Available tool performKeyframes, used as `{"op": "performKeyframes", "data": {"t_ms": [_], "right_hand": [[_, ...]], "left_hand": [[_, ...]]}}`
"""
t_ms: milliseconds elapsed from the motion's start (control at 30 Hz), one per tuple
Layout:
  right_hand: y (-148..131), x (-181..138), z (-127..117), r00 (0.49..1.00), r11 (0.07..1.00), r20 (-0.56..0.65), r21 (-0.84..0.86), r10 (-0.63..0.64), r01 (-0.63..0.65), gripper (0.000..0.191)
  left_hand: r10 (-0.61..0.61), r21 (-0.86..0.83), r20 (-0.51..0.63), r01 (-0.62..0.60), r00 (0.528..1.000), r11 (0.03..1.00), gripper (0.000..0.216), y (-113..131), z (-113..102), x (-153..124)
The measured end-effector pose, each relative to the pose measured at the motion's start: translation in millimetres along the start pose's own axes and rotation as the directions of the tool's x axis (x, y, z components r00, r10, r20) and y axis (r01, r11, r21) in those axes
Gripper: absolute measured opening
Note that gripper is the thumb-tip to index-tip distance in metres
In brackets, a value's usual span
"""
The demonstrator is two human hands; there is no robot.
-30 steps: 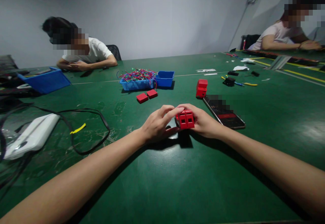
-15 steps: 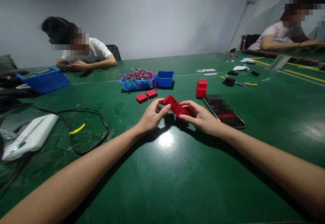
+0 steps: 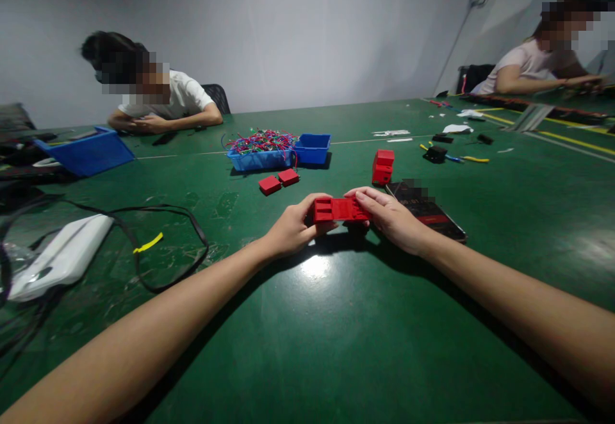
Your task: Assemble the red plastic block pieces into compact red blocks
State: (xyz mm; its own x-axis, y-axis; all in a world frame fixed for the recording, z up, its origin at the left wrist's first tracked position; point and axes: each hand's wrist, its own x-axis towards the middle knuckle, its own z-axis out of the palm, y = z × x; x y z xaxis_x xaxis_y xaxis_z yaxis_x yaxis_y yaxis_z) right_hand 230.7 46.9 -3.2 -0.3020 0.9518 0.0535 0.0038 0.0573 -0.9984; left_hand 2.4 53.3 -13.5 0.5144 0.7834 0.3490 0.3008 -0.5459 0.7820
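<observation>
Near two flat blocks (image 3: pixel 270 186), left fingers (image 3: pixel 317 230) grip one red part (image 3: pixel 343 209); right fingers (image 3: pixel 369 203) likewise.

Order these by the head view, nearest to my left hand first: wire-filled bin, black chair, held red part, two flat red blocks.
1. Held red part: touching your left hand.
2. Two flat red blocks: beyond the hand.
3. Wire-filled bin: behind the blocks.
4. Black chair: farther back, leftward.

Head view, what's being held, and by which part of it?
A slotted red block, by both ends: left grip on one, right grip on the other.
</observation>
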Motion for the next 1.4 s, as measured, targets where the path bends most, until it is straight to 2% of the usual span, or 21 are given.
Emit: {"op": "performKeyframes", "data": {"t_ms": [100,300,467,600,700,867,967,1033,1133,1233,1400], "right_hand": [[-2.2,-1.3,-0.2,1.000,0.998,0.020,-0.062,0.000,0.002,0.049],[-5.2,-2.3,0.9,1.000,0.992,0.028,-0.125,-0.012,0.016,0.050],[-6.6,-2.8,2.2,0.999,0.985,0.043,-0.170,-0.028,0.035,0.050],[-6.3,-2.7,0.6,0.998,0.978,0.057,-0.202,-0.033,0.044,0.052],[-4.8,-2.5,-1.1,0.997,0.973,0.068,-0.224,-0.046,0.060,0.052],[-3.4,-3.1,-1.1,0.981,0.974,0.168,-0.187,-0.097,0.128,0.046],[-3.7,-3.1,-0.2,0.973,0.973,0.215,-0.195,-0.081,0.124,0.056],[-3.4,-2.4,-0.2,0.971,0.970,0.221,-0.199,-0.092,0.137,0.053],[-2.1,-1.2,-1.3,0.967,0.969,0.230,-0.193,-0.107,0.153,0.044],[-0.7,-0.8,-2.4,0.968,0.960,0.222,-0.222,-0.120,0.170,0.039],[-0.4,-1.5,-3.4,0.965,0.933,0.214,-0.291,-0.154,0.213,0.039]], "left_hand": [[0.041,0.121,0.033,-0.045,0.999,0.992,0.035,3.5,-0.3,-1.9],[0.087,0.251,0.045,-0.095,0.995,0.963,0.033,3.7,0.2,-3.8],[0.200,0.381,0.042,-0.201,0.979,0.903,0.031,-1.4,2.2,-5.3],[0.239,0.443,0.015,-0.221,0.971,0.869,0.031,-2.4,3.7,-6.0],[0.182,0.381,-0.033,-0.156,0.983,0.911,0.031,1.5,2.8,-5.8],[0.002,0.140,-0.207,0.027,0.978,0.990,0.037,5.8,-0.1,-0.8],[-0.080,0.064,-0.218,0.096,0.973,0.993,0.044,3.3,-1.1,2.6],[-0.100,0.055,-0.193,0.113,0.976,0.992,0.047,1.9,-1.1,3.3],[-0.047,0.095,-0.180,0.065,0.983,0.993,0.044,2.7,-0.4,1.9],[0.057,0.216,-0.151,-0.023,0.987,0.976,0.039,5.0,0.9,-2.0],[0.253,0.393,0.011,-0.237,0.967,0.889,0.035,4.2,2.0,-9.4]]}}
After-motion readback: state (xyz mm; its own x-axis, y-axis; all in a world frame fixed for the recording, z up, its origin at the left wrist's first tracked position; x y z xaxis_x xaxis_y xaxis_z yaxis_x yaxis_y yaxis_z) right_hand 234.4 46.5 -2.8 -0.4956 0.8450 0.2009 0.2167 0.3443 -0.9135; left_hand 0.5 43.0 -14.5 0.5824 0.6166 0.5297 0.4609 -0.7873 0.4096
